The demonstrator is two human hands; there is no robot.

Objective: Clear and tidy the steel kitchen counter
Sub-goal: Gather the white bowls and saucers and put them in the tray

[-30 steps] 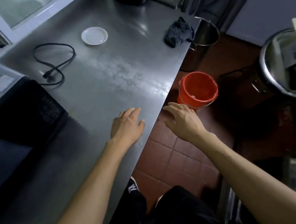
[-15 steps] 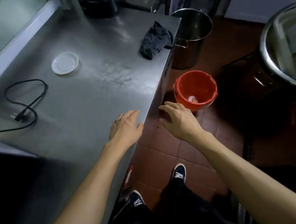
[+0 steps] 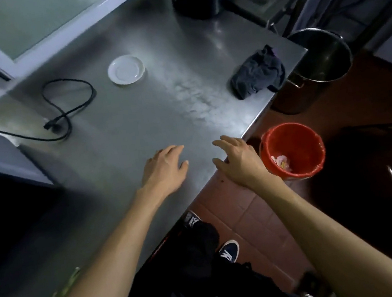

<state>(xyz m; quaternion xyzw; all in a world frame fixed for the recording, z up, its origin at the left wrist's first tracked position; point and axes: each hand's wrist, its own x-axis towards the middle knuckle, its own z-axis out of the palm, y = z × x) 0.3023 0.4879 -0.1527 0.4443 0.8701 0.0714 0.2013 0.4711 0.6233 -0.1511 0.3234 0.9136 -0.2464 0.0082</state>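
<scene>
Both hands empty and spread at the near edge of the steel table, poised over the bucket side.

The left hand (image 3: 163, 169) lies flat on the table (image 3: 121, 134), fingers relaxed, holding nothing; the right hand (image 3: 238, 159) hovers loosely spread at the table's edge, apart from the left, right above the red bucket (image 3: 292, 150) on the floor at 3 o'clock, likely a spot for sweeping scraps down into it. Left to clear: a white saucer (image 3: 126, 69) at 11 o'clock, a looped black cable (image 3: 69, 108) at 10, a crumpled dark cloth (image 3: 256, 73) at 1 near the far corner. The steel looks dull, with a pale smeared patch (image 3: 192, 95) running up the middle.
</scene>
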